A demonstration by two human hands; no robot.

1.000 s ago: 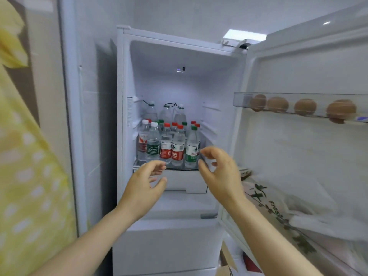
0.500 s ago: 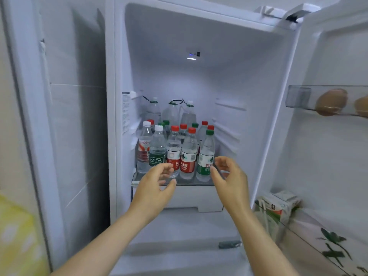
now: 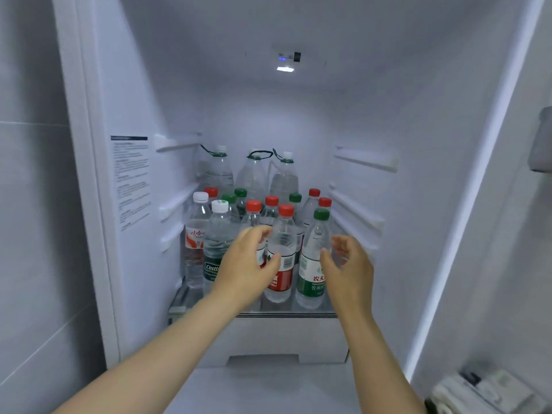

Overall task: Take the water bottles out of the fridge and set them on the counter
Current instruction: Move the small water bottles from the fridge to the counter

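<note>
The fridge stands open, its smooth white plastic walls moulded with ribbed shelf rails on both sides. A printed sticker is stuck flat to the left wall. Below the bottles sits a white drawer with a notched lower edge.

Every bottle stands upright, long axis vertical and cap up, on 1 glass shelf with a striped front edge. Along the shelf's back edge are 3 large bottles of clear, ribbed plastic, each with a dark carrying loop at the neck. In front of them crowd the small water bottles, clear and round-shouldered; 12 caps show: 6 red, 4 green, 2 white.

At the shelf's front edge stand a red-labelled bottle with a red cap and, touching it nearer the front right corner, a green-labelled bottle with a green cap.

The left hand is cupped, fingers curved and apart, thumb across the red-labelled bottle's left side. The right hand is likewise cupped, thumb at the green-labelled bottle's right side. Neither hand closes round a bottle; whether they touch cannot be told.
</note>
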